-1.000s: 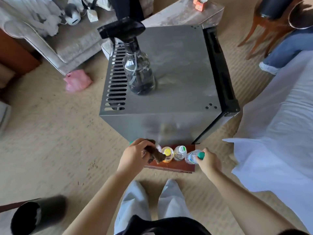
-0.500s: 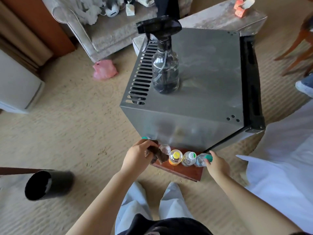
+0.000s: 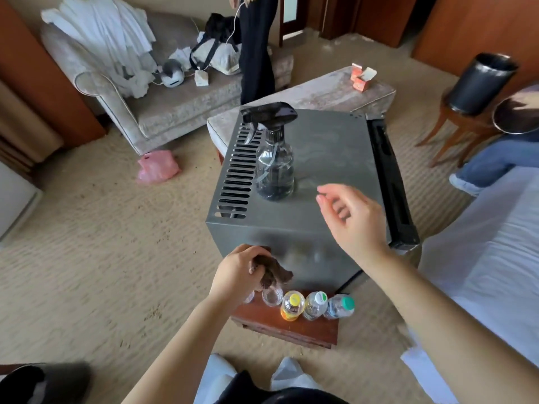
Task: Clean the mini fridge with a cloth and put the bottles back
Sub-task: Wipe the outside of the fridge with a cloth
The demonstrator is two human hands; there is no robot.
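A spray bottle (image 3: 274, 167) stands on the mini fridge (image 3: 326, 170); bottles (image 3: 313, 306) line the board (image 3: 291, 328) before it.

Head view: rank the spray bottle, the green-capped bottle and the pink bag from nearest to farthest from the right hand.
1. Spray bottle, on the fridge top, just left of the right hand.
2. Green-capped bottle, below on the wooden stand.
3. Pink bag, far left on the carpet.

Fridge (image 3: 326, 158) showing matt grey metal; sprayer (image 3: 274, 167) at 12 o'clock showing clear plastic; cloth (image 3: 272, 271) looking brown, rough; stand (image 3: 291, 326) gleaming glossy wood.
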